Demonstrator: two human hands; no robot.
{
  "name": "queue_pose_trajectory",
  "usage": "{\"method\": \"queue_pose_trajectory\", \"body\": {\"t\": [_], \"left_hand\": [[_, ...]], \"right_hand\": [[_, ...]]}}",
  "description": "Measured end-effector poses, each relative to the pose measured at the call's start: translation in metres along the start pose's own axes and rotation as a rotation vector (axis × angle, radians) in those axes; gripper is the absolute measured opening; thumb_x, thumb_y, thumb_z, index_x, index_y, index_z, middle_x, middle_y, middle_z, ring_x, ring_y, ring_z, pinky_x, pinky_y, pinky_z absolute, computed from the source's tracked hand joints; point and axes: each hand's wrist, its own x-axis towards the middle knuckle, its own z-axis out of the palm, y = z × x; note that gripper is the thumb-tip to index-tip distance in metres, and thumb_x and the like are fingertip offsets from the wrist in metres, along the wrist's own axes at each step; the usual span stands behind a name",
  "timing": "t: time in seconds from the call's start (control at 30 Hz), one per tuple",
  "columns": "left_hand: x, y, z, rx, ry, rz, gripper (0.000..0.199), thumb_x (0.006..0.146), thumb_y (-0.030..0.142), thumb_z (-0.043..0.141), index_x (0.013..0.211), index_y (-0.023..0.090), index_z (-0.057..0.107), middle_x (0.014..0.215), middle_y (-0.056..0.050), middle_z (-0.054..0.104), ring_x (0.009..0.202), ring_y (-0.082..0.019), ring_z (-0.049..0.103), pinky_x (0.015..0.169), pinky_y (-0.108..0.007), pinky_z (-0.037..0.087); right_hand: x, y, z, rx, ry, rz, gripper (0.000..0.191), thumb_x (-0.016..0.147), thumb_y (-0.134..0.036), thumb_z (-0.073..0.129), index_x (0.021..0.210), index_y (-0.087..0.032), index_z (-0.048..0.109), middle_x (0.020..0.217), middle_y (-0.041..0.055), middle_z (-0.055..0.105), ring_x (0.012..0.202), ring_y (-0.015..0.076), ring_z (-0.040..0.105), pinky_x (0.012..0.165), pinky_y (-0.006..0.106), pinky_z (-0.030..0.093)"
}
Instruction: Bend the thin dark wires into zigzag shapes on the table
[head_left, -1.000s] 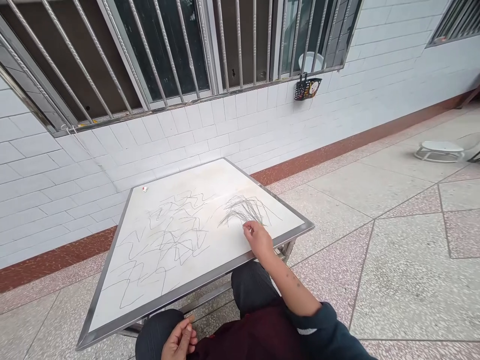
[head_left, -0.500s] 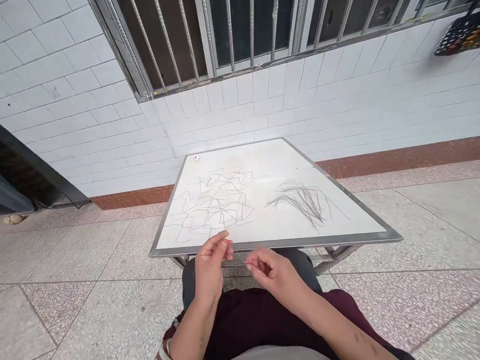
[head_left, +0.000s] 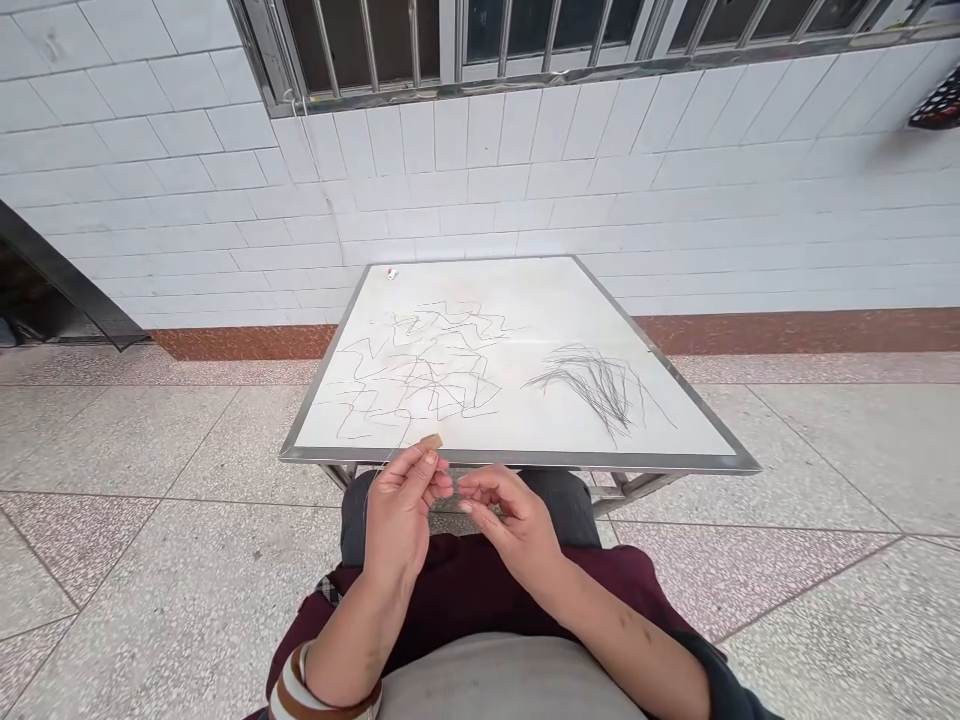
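My left hand [head_left: 401,505] is closed in a pinch on a thin wire [head_left: 381,470], of which a fine length shows beside the fingers. A tan wrap, like tape, covers one fingertip of this hand. Close by on the right, my right hand [head_left: 510,515] has its thumb and forefinger apart, with the other fingers curled; I see nothing clearly held there. Both hands are just off the near edge of the white table [head_left: 525,290], over my lap. Bent thin wires [head_left: 420,370] lie spread on the table's left half. A bundle of straighter dark wires [head_left: 600,385] lies to the right.
A small white and red object [head_left: 391,273] sits at the table's far left corner. Behind stands a white tiled wall [head_left: 450,190] with a barred window [head_left: 480,50]. A dark patterned bag-like thing [head_left: 937,105] hangs at upper right. The floor is speckled stone tile [head_left: 187,600].
My right thumb and forefinger have parted, and the strand that stretched between the hands no longer shows clearly. The hands are closer together. The view has shifted and levelled.
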Motion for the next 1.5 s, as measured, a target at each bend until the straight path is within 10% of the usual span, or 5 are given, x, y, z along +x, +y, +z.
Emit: {"method": "queue_pose_trajectory", "body": {"t": [0.4,0.77,1.13,1.5], "left_hand": [[-0.008,-0.015,0.007,-0.063,-0.014,0.042,0.025,0.073,0.025,0.072,0.095,0.015,0.069,0.075,-0.003,0.067,0.064,-0.01,0.061,0.063,-0.023,0.05],[-0.01,-0.022,0.016,-0.186,0.044,-0.071,0.027,0.069,0.021,0.075,0.095,0.016,0.069,0.075,-0.001,0.066,0.069,-0.009,0.061,0.068,-0.021,0.049],[-0.01,-0.023,0.016,-0.187,0.081,-0.044,0.028,0.069,0.022,0.075,0.096,0.016,0.068,0.073,-0.001,0.066,0.067,-0.01,0.061,0.064,-0.023,0.048],[-0.011,-0.021,0.011,-0.159,0.066,-0.067,0.029,0.071,0.022,0.074,0.099,0.015,0.068,0.077,-0.002,0.067,0.068,-0.009,0.061,0.069,-0.024,0.049]], "right_hand": [[0.0,0.003,0.012,0.313,0.152,0.236,0.01,0.085,-0.031,0.057,0.09,-0.022,0.06,0.076,0.0,0.06,0.062,0.011,0.053,0.056,0.024,0.047],[-0.001,0.016,0.004,-0.147,0.216,-0.124,0.015,0.086,-0.018,0.054,0.093,-0.027,0.063,0.088,0.0038,0.063,0.084,0.0185,0.058,0.075,0.036,0.05],[0.001,0.008,0.013,0.428,0.168,0.248,0.01,0.087,-0.029,0.055,0.093,-0.023,0.06,0.079,-0.0007,0.057,0.06,0.0094,0.05,0.057,0.024,0.046],[0.002,0.008,0.015,0.558,0.168,0.264,0.006,0.087,-0.025,0.056,0.09,-0.022,0.061,0.076,-0.0025,0.056,0.062,0.0083,0.05,0.059,0.023,0.043]]}}
